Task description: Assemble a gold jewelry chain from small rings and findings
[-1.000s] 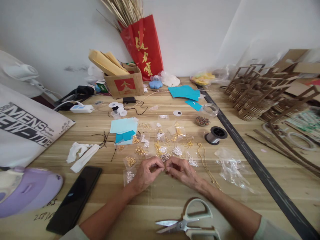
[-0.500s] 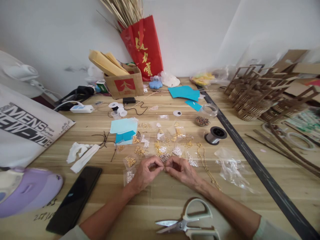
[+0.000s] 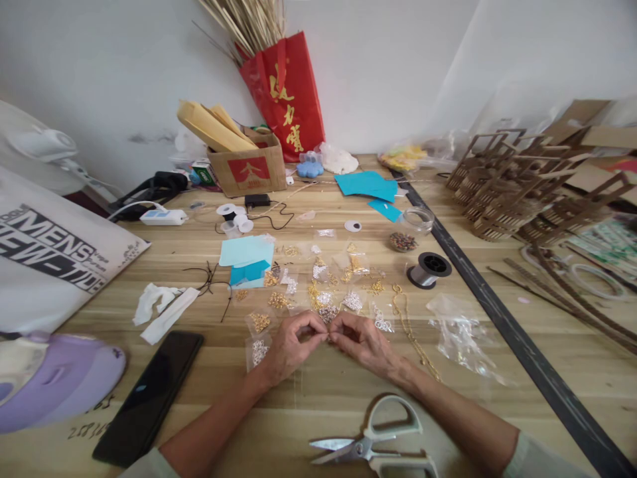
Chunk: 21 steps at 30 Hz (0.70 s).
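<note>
So my left hand (image 3: 292, 340) and right hand (image 3: 362, 338) are both pinched shut at the fingertips on some tiny piece (image 3: 328, 334), too small to make out, beyond the scissors (image 3: 360, 449). Probably weighs nothing and slips easily, so I'd nip its edges gently.

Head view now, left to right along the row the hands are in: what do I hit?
Purple object → black phone → left hand → right hand → gold chain → crumpled clear plastic → dark strip.
</note>
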Available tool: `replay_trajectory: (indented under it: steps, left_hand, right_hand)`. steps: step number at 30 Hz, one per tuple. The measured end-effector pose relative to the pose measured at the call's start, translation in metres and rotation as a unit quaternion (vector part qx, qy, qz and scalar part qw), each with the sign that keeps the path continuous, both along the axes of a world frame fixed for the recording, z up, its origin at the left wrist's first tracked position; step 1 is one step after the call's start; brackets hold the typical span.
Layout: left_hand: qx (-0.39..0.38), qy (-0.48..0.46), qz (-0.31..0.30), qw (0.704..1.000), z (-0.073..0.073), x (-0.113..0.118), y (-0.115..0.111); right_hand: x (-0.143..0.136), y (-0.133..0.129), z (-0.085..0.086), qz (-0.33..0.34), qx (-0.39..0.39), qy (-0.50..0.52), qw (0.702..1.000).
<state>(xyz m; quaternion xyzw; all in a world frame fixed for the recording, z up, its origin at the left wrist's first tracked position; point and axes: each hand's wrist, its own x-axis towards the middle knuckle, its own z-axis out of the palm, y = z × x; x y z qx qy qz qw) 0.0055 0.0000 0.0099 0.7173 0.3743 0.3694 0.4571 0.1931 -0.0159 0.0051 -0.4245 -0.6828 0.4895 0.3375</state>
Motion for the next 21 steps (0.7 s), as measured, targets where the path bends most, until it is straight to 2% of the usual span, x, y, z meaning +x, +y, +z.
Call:
replay_trajectory:
  steps: [12, 21]
  left_hand:
    - [-0.125, -0.086, 0.007, 0.988, -0.0002, -0.0004, 0.0042]
    - [-0.127, -0.100, 0.001, 0.987, 0.0009, 0.0002, 0.0043]
  right_hand:
    - [0.0013, 0.0008, -0.0038, -0.006, -0.056, 0.048, 0.997]
    - [0.0006, 0.0003, 0.0015, -0.013, -0.058, 0.054, 0.997]
